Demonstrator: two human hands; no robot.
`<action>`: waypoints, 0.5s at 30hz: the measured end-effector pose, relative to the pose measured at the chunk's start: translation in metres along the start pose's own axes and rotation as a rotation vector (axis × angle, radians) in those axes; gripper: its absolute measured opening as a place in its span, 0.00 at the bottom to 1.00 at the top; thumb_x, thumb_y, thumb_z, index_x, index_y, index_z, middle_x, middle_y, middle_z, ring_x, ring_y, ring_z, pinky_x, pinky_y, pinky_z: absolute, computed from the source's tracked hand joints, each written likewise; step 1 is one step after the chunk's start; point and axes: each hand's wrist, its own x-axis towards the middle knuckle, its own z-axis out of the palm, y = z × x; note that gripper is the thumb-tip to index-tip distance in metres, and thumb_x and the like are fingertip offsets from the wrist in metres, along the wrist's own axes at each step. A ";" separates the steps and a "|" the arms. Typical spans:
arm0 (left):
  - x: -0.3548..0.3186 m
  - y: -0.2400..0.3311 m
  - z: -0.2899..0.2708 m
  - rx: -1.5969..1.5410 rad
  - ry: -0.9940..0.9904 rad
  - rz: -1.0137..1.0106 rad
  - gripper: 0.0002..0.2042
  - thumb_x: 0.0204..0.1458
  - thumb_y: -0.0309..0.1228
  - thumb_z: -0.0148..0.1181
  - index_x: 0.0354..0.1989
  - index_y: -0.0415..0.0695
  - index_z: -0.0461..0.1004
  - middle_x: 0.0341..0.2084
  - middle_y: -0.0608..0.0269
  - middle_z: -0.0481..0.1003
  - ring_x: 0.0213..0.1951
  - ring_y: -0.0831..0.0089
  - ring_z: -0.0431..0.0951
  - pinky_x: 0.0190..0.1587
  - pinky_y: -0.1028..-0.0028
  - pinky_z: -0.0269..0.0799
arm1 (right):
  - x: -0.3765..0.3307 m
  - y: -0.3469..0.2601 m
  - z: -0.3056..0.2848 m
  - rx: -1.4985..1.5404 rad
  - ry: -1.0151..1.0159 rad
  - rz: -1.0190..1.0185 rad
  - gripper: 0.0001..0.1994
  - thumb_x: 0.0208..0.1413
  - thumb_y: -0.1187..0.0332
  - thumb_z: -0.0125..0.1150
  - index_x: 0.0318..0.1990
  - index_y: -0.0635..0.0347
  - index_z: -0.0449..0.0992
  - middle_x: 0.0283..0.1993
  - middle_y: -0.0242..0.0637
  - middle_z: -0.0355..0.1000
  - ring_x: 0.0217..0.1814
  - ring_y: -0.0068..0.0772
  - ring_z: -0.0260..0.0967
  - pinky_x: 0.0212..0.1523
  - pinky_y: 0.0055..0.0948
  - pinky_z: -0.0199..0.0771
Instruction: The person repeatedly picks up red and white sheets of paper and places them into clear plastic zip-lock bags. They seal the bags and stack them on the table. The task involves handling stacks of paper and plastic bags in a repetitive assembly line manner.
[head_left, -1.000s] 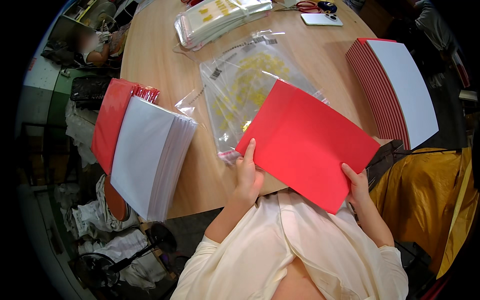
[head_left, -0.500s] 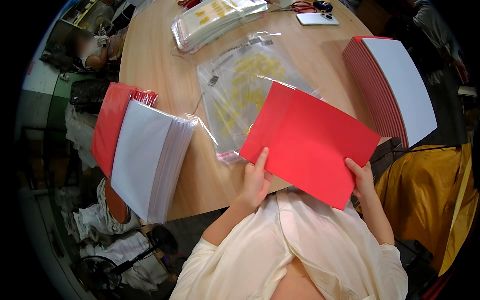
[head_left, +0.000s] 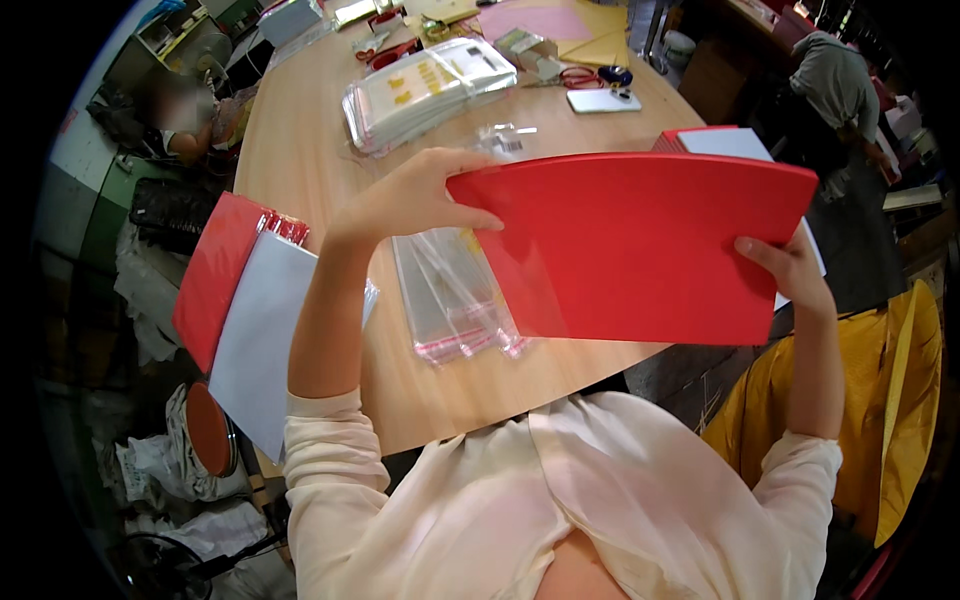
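Note:
Up in front of me is a flat red folder (head_left: 640, 250), raised and tilted so its broad face shows. A paler strip along its lower left part looks like clear film, though I cannot tell for sure. My left hand (head_left: 425, 200) is closed on its upper left corner, with the thumb on the near face. At the right edge my right hand (head_left: 795, 275) grips it, thumb in front and fingers hidden behind. Beneath and left of the folder lie clear plastic bags (head_left: 435, 295) with pinkish-red edge strips; the folder covers much of them.
Left stand a white-faced stack (head_left: 265, 320) and red wrapped pieces (head_left: 225, 265). Another red-edged stack (head_left: 720, 140) is mostly hidden at right. Farther back are a bundle of printed bags (head_left: 430, 85), a white phone (head_left: 603, 101) and scissors (head_left: 582, 78). A yellow cloth (head_left: 850, 400) hangs at right.
Both hands have lifted the red folder up and away from me, tilting it more upright. My left hand has shifted from its lower left edge to the upper left corner.

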 end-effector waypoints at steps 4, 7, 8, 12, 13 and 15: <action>0.004 0.004 -0.019 -0.047 -0.200 -0.123 0.12 0.45 0.34 0.71 0.27 0.36 0.79 0.16 0.65 0.70 0.21 0.82 0.63 0.24 0.75 0.61 | 0.043 -0.051 -0.024 -0.257 -0.167 -0.131 0.08 0.56 0.71 0.65 0.39 0.67 0.77 0.33 0.26 0.75 0.32 0.14 0.68 0.36 0.18 0.72; -0.008 0.013 -0.022 -0.055 -0.100 -0.150 0.13 0.46 0.35 0.70 0.24 0.36 0.79 0.13 0.67 0.66 0.19 0.84 0.60 0.22 0.76 0.56 | 0.072 -0.091 -0.029 -0.377 -0.182 -0.222 0.08 0.56 0.70 0.64 0.39 0.66 0.78 0.35 0.30 0.78 0.38 0.18 0.75 0.37 0.21 0.76; -0.008 0.013 -0.022 -0.050 -0.069 -0.152 0.13 0.47 0.35 0.70 0.25 0.36 0.80 0.13 0.68 0.66 0.19 0.85 0.59 0.21 0.77 0.55 | 0.080 -0.109 -0.034 -0.480 -0.222 -0.164 0.12 0.55 0.71 0.65 0.46 0.64 0.76 0.41 0.34 0.77 0.42 0.23 0.75 0.40 0.24 0.77; -0.010 -0.001 -0.007 -0.173 0.142 -0.073 0.10 0.48 0.33 0.69 0.30 0.36 0.82 0.16 0.69 0.72 0.20 0.87 0.65 0.22 0.79 0.60 | 0.115 -0.160 -0.063 -0.925 -0.146 -0.102 0.32 0.49 0.73 0.70 0.62 0.57 0.63 0.54 0.41 0.72 0.56 0.32 0.72 0.50 0.34 0.77; -0.006 0.010 -0.002 -0.263 0.188 -0.021 0.10 0.49 0.32 0.69 0.31 0.36 0.82 0.17 0.69 0.74 0.21 0.87 0.66 0.23 0.80 0.61 | 0.109 -0.185 -0.061 -0.968 -0.184 -0.082 0.25 0.50 0.72 0.69 0.56 0.60 0.68 0.49 0.40 0.74 0.50 0.29 0.73 0.48 0.31 0.77; -0.008 0.019 -0.001 -0.342 0.274 -0.025 0.09 0.49 0.31 0.69 0.32 0.36 0.82 0.20 0.69 0.77 0.22 0.87 0.69 0.24 0.82 0.63 | 0.114 -0.240 -0.007 -1.009 -0.295 -0.075 0.13 0.52 0.71 0.68 0.45 0.65 0.79 0.38 0.38 0.80 0.38 0.24 0.75 0.43 0.26 0.77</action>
